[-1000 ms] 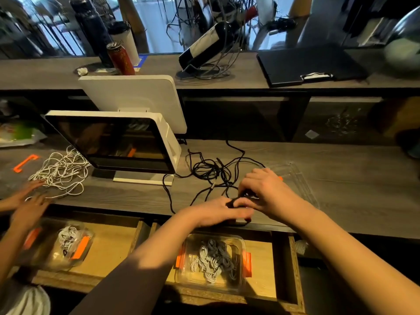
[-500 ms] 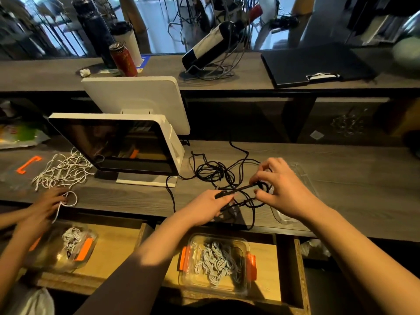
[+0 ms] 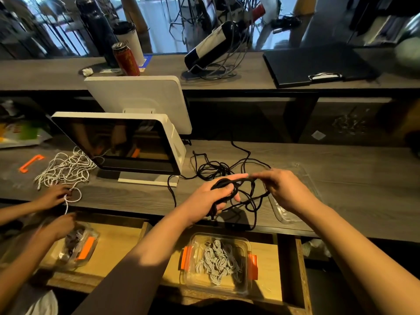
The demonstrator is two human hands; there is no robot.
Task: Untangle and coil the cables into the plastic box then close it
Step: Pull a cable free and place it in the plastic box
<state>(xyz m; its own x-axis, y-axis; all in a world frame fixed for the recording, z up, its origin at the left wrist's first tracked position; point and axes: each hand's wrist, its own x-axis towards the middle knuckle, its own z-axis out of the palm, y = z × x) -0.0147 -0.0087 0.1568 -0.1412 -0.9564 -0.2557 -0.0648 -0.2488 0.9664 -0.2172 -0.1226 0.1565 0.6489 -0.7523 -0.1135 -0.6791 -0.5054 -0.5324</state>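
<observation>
Black cable (image 3: pixel 229 169) is the item being worked; most of it lies in a loose tangle on the wooden counter (image 3: pixel 341 178), at about 12 o'clock from the two hands, with strands hanging off toward the front edge. Going left to right: at far 9 o'clock a second person's hands are seen on a white cable (image 3: pixel 66 169), beside a white monitor (image 3: pixel 118 144); these are not part of this run. The left hand (image 3: pixel 213 196) is curled around a small bundle of black loops already gathered, fingers wrapped about it. A short run of cable is held taut from that bundle to the right hand (image 3: pixel 281 192), whose fingertips pinch the strand at 3 o'clock of the left. A clear lid (image 3: pixel 302 178) lies on the counter under and beyond the right hand. At 6 o'clock, in the open drawer, the plastic box (image 3: pixel 218 262) with orange latches is uncovered and holds coiled pale cable. Step judged in hand: coiling, partway, with much tangle not yet drawn in. For the next move, more slack would need to be pulled free from the 12 o'clock tangle and wound onto the bundle without snagging; whether a knot remains cannot be told.
</observation>
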